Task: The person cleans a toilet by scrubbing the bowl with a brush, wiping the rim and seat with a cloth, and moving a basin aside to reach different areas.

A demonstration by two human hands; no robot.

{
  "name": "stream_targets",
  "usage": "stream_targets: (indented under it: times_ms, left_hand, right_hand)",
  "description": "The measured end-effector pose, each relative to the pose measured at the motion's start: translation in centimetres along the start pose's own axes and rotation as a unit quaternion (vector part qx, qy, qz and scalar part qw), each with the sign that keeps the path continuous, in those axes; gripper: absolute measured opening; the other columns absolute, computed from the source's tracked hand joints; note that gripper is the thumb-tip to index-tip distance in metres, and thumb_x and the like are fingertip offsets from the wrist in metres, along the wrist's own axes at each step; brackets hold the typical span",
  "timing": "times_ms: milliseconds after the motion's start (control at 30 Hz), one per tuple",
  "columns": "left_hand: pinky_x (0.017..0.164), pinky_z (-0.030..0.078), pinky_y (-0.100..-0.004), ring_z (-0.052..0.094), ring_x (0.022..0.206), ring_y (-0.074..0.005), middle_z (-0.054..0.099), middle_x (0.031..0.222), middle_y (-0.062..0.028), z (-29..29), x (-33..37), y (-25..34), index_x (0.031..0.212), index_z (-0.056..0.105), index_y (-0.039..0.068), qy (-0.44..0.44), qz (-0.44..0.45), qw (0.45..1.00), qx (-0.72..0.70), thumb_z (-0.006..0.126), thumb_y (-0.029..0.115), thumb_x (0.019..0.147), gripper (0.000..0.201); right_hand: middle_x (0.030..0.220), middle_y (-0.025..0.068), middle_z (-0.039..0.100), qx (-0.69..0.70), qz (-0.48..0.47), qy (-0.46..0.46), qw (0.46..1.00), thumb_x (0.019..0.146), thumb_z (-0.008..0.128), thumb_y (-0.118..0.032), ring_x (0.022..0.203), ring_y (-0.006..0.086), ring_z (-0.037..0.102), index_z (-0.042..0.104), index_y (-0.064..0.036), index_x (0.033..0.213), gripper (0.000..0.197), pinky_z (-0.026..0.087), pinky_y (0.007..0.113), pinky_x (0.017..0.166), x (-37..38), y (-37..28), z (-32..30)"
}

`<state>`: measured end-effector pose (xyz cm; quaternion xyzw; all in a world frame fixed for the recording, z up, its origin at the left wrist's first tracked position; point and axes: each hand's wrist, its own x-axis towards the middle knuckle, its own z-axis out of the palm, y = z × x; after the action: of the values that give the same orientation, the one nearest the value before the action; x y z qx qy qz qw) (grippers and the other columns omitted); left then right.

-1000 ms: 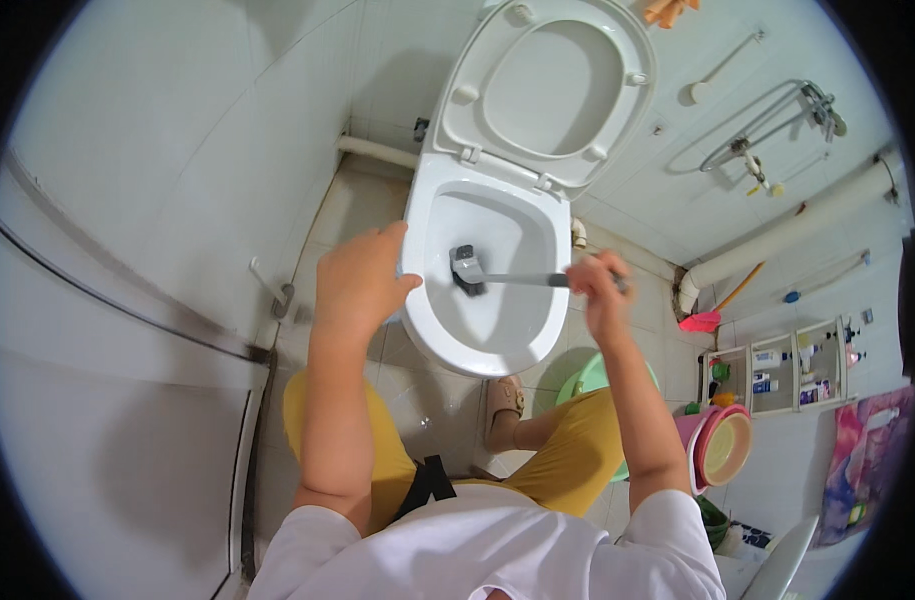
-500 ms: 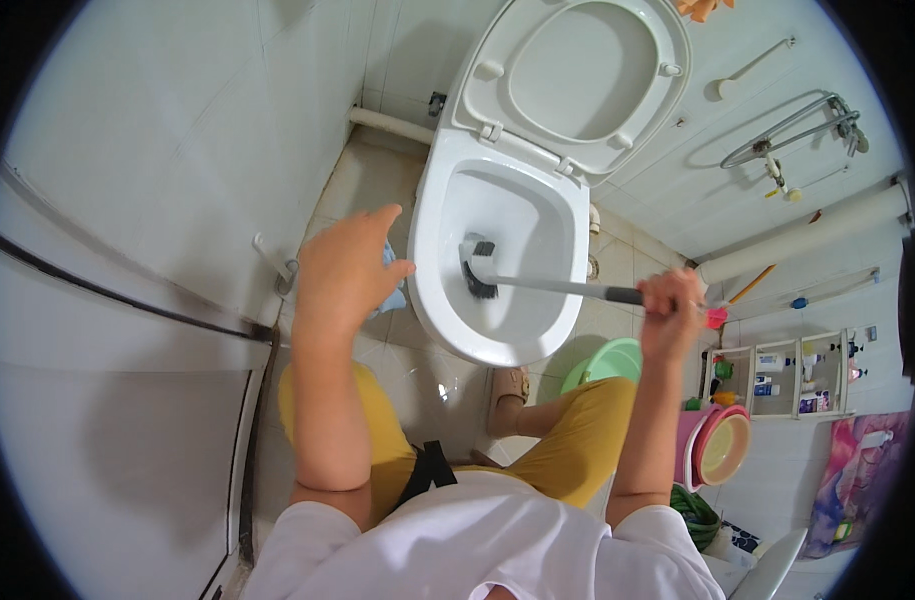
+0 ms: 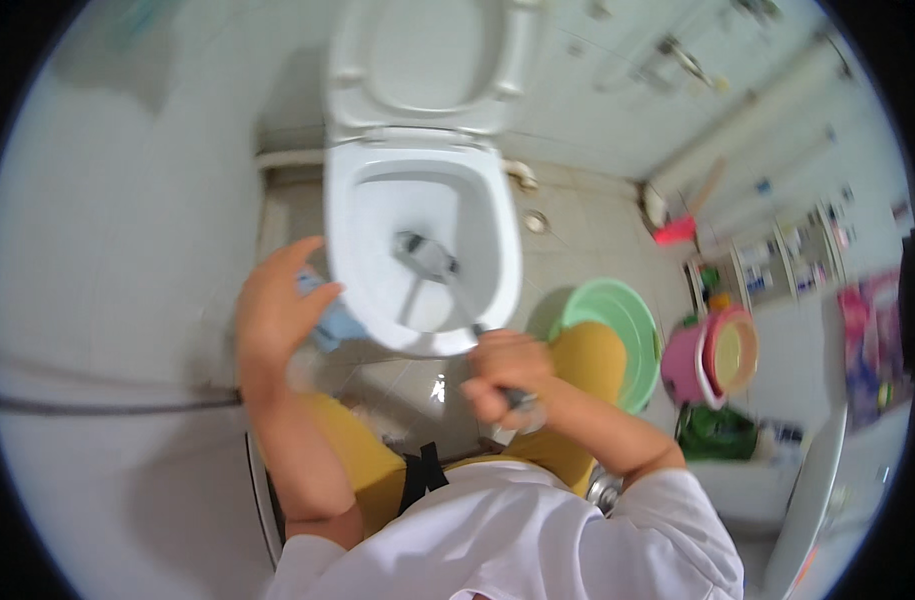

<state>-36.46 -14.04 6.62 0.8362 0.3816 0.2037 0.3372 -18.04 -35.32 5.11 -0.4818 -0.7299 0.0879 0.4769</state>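
Observation:
The white toilet (image 3: pixel 509 240) stands in front of me with its seat and lid (image 3: pixel 522 55) raised against the wall. My right hand (image 3: pixel 505 372) is closed around the dark grip of a toilet brush (image 3: pixel 432 260), whose grey shaft slants over the front of the bowl. Its head, black bristles on a pale body, sits low inside the bowl, blurred. Beside the left rim hovers my left hand (image 3: pixel 280 305), thumb and fingers apart and nothing in it. A light blue cloth (image 3: pixel 339 330) shows just past its thumb; I cannot tell what it lies on.
A green basin (image 3: pixel 639 345) stands on the floor by my right knee. Further right are a pink bucket (image 3: pixel 685 365), a dark green bag (image 3: pixel 715 432) and a shelf (image 3: pixel 767 268) of bottles. A red dustpan-like thing (image 3: pixel 675 231) leans at the far right corner.
My right hand has come inward and nearer my body with the brush, so its shaft now slants instead of lying crosswise. The view has shifted; my left hand stays spread beside the rim.

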Motion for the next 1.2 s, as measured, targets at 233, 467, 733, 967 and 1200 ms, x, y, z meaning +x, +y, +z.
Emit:
stream_targets:
  times_ms: [233,467,733,967,1200]
  left_hand:
    - [0.069,0.044,-0.0256,0.052,0.076,-0.0126,0.055,0.084,-0.0032,3.4,2.0,4.2,0.111,0.063,0.003,0.024,0.029,0.994,-0.098,0.069,0.006,0.075,0.037]
    - [0.073,0.042,-0.0224,0.050,0.078,-0.0092,0.055,0.085,-0.0010,7.2,3.1,6.1,0.107,0.064,0.001,-0.017,0.052,0.983,-0.175,0.065,0.001,0.078,0.029]
    - [0.074,0.041,-0.0218,0.051,0.080,-0.0090,0.055,0.087,-0.0003,10.3,7.5,10.4,0.103,0.064,0.001,-0.060,0.111,0.979,-0.161,0.065,0.006,0.081,0.023]
    - [0.071,0.042,-0.0229,0.053,0.079,-0.0107,0.057,0.087,-0.0022,19.2,9.9,22.0,0.099,0.066,0.003,-0.349,0.230,0.901,-0.112,0.069,0.009,0.073,0.026]
    - [0.090,0.041,-0.0342,0.056,0.104,-0.0234,0.060,0.105,-0.0085,21.5,7.5,28.2,0.116,0.060,0.006,-0.306,0.441,0.835,-0.122,0.073,0.016,0.072,0.047]
  right_hand:
    - [0.059,0.0046,0.055,0.036,-0.061,-0.128,0.989,0.063,0.069,-0.018,0.057,0.0290,0.057,0.055,-0.0118,0.066,0.015,0.042,0.041,0.051,-1.2,4.0,4.7]
    - [0.066,0.0041,0.062,0.011,0.002,-0.144,0.990,0.062,0.071,-0.018,0.065,0.0290,0.061,0.060,-0.0098,0.067,0.014,0.045,0.041,0.058,-0.7,5.4,4.5]
    - [0.069,0.0063,0.067,-0.078,-0.045,-0.284,0.955,0.064,0.067,-0.019,0.069,0.0270,0.064,0.070,-0.0117,0.071,0.011,0.047,0.040,0.060,-0.5,3.9,6.2]
    - [0.078,0.0040,0.068,-0.074,-0.015,-0.336,0.939,0.069,0.067,-0.022,0.077,0.0223,0.065,0.070,-0.0131,0.076,0.011,0.046,0.038,0.070,-0.2,4.1,6.9]
    - [0.082,0.0061,0.068,0.099,-0.054,0.048,0.992,0.069,0.068,-0.022,0.079,0.0239,0.064,0.069,-0.0119,0.078,0.013,0.048,0.038,0.072,0.0,6.5,12.4]
